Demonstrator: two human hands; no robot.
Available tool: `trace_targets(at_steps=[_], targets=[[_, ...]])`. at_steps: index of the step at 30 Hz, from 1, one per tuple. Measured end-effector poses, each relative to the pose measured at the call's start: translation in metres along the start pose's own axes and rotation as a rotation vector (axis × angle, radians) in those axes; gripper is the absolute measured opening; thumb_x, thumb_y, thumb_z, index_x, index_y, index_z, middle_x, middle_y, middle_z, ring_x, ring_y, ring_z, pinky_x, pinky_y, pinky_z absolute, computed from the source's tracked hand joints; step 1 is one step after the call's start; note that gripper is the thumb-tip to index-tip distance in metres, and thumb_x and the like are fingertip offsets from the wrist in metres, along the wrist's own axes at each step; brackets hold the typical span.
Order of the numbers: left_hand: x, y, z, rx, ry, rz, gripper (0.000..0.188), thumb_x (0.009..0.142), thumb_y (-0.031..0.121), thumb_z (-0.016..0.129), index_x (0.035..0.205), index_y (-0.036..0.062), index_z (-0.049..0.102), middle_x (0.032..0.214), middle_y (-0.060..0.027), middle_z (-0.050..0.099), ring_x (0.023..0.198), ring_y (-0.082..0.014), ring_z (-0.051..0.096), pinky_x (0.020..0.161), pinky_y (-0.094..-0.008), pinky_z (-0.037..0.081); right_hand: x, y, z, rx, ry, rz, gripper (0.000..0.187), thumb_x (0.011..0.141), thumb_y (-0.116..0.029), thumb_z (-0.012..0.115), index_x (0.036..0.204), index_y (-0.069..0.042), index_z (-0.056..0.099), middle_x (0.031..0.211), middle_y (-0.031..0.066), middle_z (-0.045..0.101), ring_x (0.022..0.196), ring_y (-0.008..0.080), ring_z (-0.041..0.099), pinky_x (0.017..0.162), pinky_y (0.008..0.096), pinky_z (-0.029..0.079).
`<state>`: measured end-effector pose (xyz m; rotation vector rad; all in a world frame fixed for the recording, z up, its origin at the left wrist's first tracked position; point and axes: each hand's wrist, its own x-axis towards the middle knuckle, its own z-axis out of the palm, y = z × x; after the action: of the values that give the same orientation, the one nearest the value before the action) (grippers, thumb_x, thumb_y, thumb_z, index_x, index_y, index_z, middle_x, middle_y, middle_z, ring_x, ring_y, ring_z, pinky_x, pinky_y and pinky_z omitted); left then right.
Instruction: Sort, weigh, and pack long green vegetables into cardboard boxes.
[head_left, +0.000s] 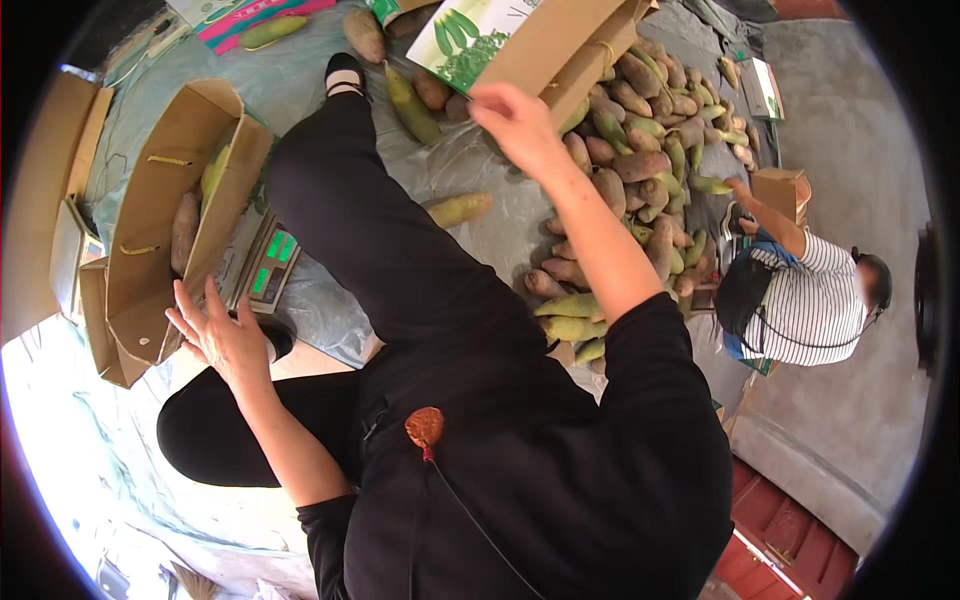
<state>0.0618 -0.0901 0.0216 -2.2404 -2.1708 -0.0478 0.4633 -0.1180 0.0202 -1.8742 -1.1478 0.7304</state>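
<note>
Standing wide open, empty, beside brown carton [150,215]: left hand [228,343] | half-curled, hold unclear, near white-green box [470,48]: right hand [520,125]

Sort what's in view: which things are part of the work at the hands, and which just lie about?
Likely in the work:
open brown box by the left hand, roots inside
printed carton by the right hand
lit scale
root heap

Seemingly just lying about:
pink-edged box
small white carton

We are working in what seems a produce-packing space: vegetables [640,165] are lying heaped on plastic sheeting [505,238], cardboard boxes [145,215] are standing around, a scale [268,265] is glowing green.
</note>
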Motion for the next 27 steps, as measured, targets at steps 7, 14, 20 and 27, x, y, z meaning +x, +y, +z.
trace_targets(at_steps=[7,14,20,27], targets=[[-0.002,-0.008,0.007,-0.010,0.048,0.042,0.051,0.083,0.020,0.068,0.132,0.0154,0.055,0.156,-0.0005,0.017,0.143,-0.0375,0.013,0.108,-0.0621,0.021,-0.112,0.197,-0.042,-0.585,-0.085,0.410,0.023,0.078,-0.017,0.063,0.098,-0.006,0.066,0.096,0.0166,0.068,0.093,0.0347,0.064,0.079,0.0423,0.051],[-0.002,-0.003,0.007,0.046,0.017,0.020,0.049,0.083,0.019,0.067,0.131,0.0150,0.055,0.156,-0.0018,0.017,0.143,-0.0388,0.014,0.108,-0.0615,0.021,-0.222,0.230,0.005,-0.724,-0.420,0.591,0.020,0.076,-0.022,0.067,0.092,-0.011,0.066,0.096,0.0153,0.067,0.089,0.0337,0.065,0.079,0.0417,0.052],[0.000,-0.001,0.011,0.070,0.025,0.038,0.048,0.084,0.019,0.067,0.130,0.0131,0.055,0.156,-0.0017,0.017,0.143,-0.0386,0.015,0.108,-0.0610,0.021,-0.252,0.215,0.009,-0.964,-0.579,0.640,0.030,0.081,-0.013,0.062,0.110,-0.016,0.065,0.119,0.0046,0.061,0.120,0.0241,0.051,0.092,0.0452,0.042],[0.000,0.001,0.007,0.051,0.048,0.028,0.048,0.083,0.017,0.068,0.129,0.0125,0.057,0.156,-0.0009,0.018,0.143,-0.0380,0.015,0.109,-0.0593,0.022,-0.254,0.251,-0.022,-1.290,-0.960,0.593,0.033,0.087,-0.022,0.059,0.120,-0.020,0.062,0.122,0.0041,0.060,0.117,0.0236,0.051,0.092,0.0440,0.039]])
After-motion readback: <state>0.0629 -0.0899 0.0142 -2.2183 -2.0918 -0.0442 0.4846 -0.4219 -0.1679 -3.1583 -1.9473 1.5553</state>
